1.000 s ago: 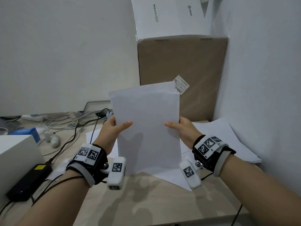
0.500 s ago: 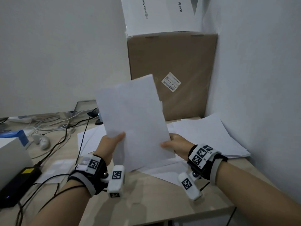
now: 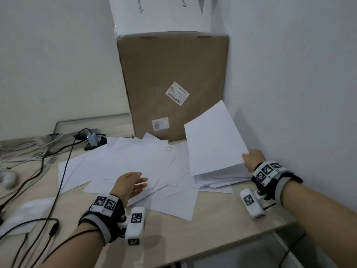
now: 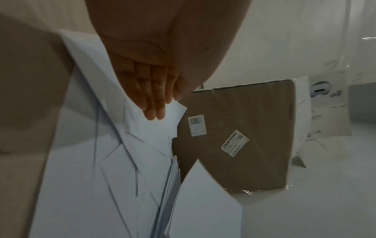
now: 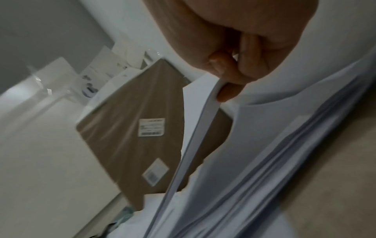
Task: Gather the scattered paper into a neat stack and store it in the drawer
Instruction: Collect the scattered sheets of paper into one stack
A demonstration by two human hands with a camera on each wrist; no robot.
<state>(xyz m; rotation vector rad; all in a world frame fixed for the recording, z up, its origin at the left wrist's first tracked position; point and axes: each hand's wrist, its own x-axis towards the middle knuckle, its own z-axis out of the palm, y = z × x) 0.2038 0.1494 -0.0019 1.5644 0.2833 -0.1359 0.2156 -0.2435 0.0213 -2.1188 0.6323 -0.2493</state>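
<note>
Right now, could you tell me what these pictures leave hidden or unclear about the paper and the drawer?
- Drawer: in no view; the desk front is cut off by the head view's lower edge.
- Sheet count of the held stack: edges too fine and blurred in the right wrist view.
- Right hand grip: fingers hidden behind the stack in the head view.
- Loose sheets: overlaps hide how many.
- Box labels: too small to read.
</note>
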